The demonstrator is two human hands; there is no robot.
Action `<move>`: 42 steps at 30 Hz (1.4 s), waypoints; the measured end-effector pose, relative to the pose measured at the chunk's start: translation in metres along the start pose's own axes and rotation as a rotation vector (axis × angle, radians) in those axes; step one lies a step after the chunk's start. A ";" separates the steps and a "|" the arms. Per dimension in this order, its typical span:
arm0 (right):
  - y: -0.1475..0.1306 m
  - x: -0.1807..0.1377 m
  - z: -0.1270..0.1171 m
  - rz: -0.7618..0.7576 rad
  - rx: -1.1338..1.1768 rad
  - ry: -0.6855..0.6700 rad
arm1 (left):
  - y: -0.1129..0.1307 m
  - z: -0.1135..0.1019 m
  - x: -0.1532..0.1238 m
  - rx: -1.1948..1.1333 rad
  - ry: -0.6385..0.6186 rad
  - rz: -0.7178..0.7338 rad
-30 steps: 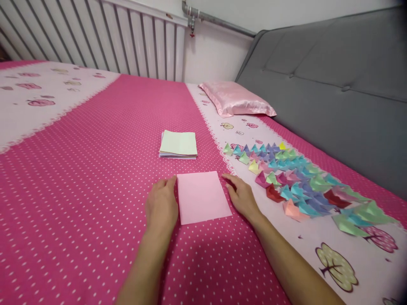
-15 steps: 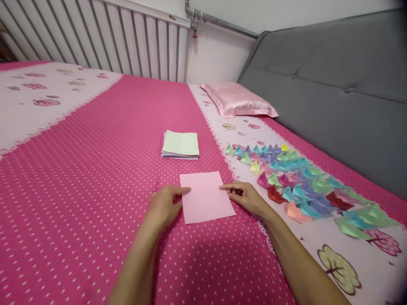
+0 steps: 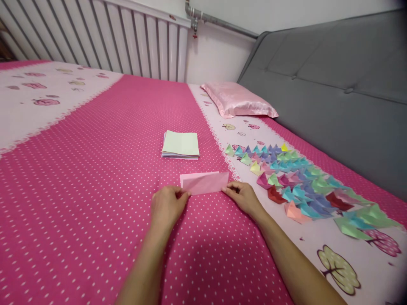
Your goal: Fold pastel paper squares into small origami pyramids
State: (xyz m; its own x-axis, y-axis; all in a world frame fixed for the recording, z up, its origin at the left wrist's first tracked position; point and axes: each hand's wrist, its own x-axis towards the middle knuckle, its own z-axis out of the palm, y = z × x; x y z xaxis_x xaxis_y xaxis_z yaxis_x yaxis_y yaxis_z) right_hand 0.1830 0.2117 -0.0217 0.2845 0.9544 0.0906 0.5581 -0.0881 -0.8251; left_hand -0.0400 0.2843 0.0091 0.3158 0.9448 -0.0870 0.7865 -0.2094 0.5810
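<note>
A sheet of pink paper (image 3: 206, 183) lies on the dotted bedspread, bent over into a narrow strip with its near half laid toward the far edge. The two layers do not line up exactly; a lighter edge shows at the left and top. My left hand (image 3: 168, 204) pinches the near left corner at the fold, thumb and fingers together. At the near right corner, my right hand (image 3: 244, 195) grips the paper between thumb and fingers. Beyond the sheet sits a stack of square paper (image 3: 180, 144), pale green on top.
Rows of folded paper boats (image 3: 294, 186) in many colours stand to the right on the bedspread (image 3: 111, 178). A pink satin pillow (image 3: 238, 99) lies farther back by the grey headboard (image 3: 330, 89). A white radiator (image 3: 136, 42) lines the wall.
The pink paper was flat and square; its near edge is now folded up and away over the far half. Both hands still hold its sides, now at the fold.
</note>
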 end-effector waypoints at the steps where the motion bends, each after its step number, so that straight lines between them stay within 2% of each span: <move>1: -0.001 -0.001 0.003 0.015 -0.025 0.032 | 0.002 0.001 -0.001 0.028 0.038 -0.012; 7: -0.001 -0.005 0.019 0.052 -0.239 0.252 | 0.019 0.013 -0.007 0.216 0.211 -0.152; 9: -0.002 -0.006 0.023 -0.008 -0.332 0.310 | 0.023 0.018 -0.008 0.240 0.286 -0.107; 11: -0.005 -0.007 0.025 -0.152 -0.437 0.326 | 0.025 0.024 -0.008 0.244 0.333 0.035; 13: -0.010 -0.009 0.027 -0.328 -0.544 0.269 | 0.025 0.033 -0.008 0.247 0.304 0.263; 14: -0.012 -0.010 0.027 -0.404 -0.586 0.199 | 0.024 0.037 -0.008 0.253 0.247 0.378; 15: -0.014 -0.011 0.028 -0.465 -0.614 0.103 | 0.023 0.042 -0.008 0.263 0.162 0.476; 17: -0.016 -0.013 0.029 -0.528 -0.625 -0.116 | 0.020 0.049 -0.009 0.292 -0.007 0.553; 19: -0.016 -0.014 0.029 -0.513 -0.613 -0.267 | 0.019 0.052 -0.011 0.322 -0.097 0.520; 21: -0.014 -0.015 0.028 -0.460 -0.621 -0.308 | 0.019 0.053 -0.014 0.347 -0.116 0.463; 29: -0.014 -0.014 0.030 -0.329 -0.709 -0.238 | 0.020 0.045 -0.016 0.384 -0.104 0.314; 37: -0.011 -0.012 0.028 -0.206 -0.723 -0.163 | 0.016 0.036 -0.012 0.445 -0.033 0.115; 42: -0.007 -0.009 0.025 -0.184 -0.696 -0.121 | 0.013 0.031 -0.007 0.460 0.020 -0.008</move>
State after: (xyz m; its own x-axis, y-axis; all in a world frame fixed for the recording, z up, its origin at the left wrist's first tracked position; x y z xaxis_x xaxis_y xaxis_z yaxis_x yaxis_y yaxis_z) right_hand 0.1569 0.2110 -0.0313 0.0729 0.9926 0.0976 0.9663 -0.0461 -0.2531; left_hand -0.0161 0.2669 -0.0079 0.3019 0.9506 -0.0721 0.9442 -0.2877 0.1601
